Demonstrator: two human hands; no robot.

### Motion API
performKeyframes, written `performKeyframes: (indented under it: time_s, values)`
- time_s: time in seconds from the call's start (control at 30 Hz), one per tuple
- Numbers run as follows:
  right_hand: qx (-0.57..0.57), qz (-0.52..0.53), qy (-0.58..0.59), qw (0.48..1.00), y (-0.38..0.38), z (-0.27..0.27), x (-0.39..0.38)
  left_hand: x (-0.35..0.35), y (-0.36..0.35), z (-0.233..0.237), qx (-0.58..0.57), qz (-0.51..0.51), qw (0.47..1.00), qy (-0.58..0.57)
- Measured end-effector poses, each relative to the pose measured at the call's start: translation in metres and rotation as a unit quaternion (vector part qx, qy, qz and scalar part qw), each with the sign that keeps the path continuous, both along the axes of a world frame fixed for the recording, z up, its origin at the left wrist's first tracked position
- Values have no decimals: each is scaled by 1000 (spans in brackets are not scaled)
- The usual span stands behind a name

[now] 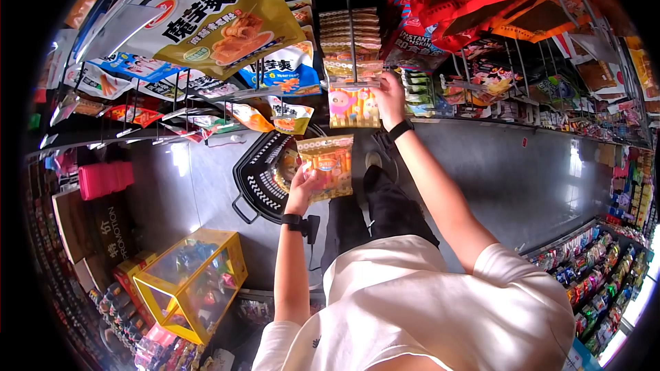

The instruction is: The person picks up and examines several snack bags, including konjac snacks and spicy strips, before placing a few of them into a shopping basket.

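My left hand (302, 190) grips the lower left edge of an orange-and-yellow snack bag (331, 165), its thumb across the front. The bag is held out over the floor, partly in front of a black basket. Higher up, my right hand (390, 100) closes on the right edge of a similar pink-and-yellow snack bag (353, 108), which is at the front of a metal hook rod (352, 34). Behind it on the same rod hangs a row of matching packs (349, 24). The fingers behind that bag are partly hidden.
A black basket (249, 177) with packs inside stands on the grey floor near my feet. Large white-and-gold bags (227, 14) hang at upper left, red bags (474, 7) at upper right. A yellow-framed clear box (196, 278) stands lower left, and a snack rack (598, 275) lower right.
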State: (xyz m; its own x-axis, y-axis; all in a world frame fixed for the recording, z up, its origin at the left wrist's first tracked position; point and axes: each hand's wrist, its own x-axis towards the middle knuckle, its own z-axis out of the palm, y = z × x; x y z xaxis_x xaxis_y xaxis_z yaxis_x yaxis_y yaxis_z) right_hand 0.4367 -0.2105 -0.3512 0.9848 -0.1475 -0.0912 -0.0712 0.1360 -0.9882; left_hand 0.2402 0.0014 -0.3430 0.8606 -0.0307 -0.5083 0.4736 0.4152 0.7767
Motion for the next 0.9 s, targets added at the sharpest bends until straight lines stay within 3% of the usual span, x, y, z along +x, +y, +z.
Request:
performKeyframes:
  time_s: [0.1, 0.2, 0.23, 0.37, 0.47, 0.57, 0.7, 0.8, 0.9]
  values:
    - [-14, 20, 9, 1000, -3, -15, 16, 20, -9, 14, -48, -22, 998, -17]
    - [-70, -52, -99, 991, -3, -22, 6, 55, -21, 16, -83, -46, 993, -72]
    - [-88, -27, -65, 994, -9, -26, -1, 66, -29, 16, -78, -43, 993, -83]
    - [42, 120, 45, 991, -23, 17, -38, 101, -45, 5, -59, -64, 993, -82]
    - [-56, 167, 20, 984, -34, 4, -39, 115, -49, 4, -20, -73, 993, -88]
    - [65, 125, 14, 990, -22, 18, -36, 122, -53, 11, -16, -61, 989, -132]
    - [14, 86, -2, 996, -15, 10, -19, 127, -58, 8, 6, -22, 994, -110]
    - [38, 49, -10, 998, -10, 12, -14, 139, -58, 5, -43, -18, 988, -147]
    - [49, 16, 35, 998, -8, 16, -12, 146, -63, 14, -7, -4, 994, -106]
